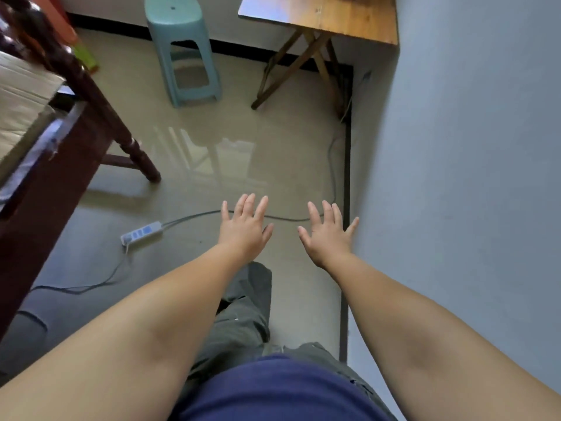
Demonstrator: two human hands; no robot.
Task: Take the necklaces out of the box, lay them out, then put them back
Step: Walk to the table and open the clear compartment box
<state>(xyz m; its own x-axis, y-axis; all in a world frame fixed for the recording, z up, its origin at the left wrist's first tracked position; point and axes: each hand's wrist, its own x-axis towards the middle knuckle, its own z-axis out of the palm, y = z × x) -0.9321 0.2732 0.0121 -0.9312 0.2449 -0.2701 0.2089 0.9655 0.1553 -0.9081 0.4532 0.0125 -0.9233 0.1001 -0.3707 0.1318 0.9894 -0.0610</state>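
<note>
Neither a necklace box nor any necklace appears in the head view. My left hand [244, 227] is stretched out in front of me over the floor, palm down, fingers spread, holding nothing. My right hand [328, 233] is held out beside it in the same way, fingers apart and empty, close to the grey wall on the right. Both bare forearms reach in from the bottom of the view.
A wooden folding table [321, 16] stands at the far right by the wall [470, 177]. A pale green plastic stool [185, 53] stands to its left. Dark wooden furniture [60, 141] with cardboard fills the left. A white power strip [142, 233] and cable lie on the floor.
</note>
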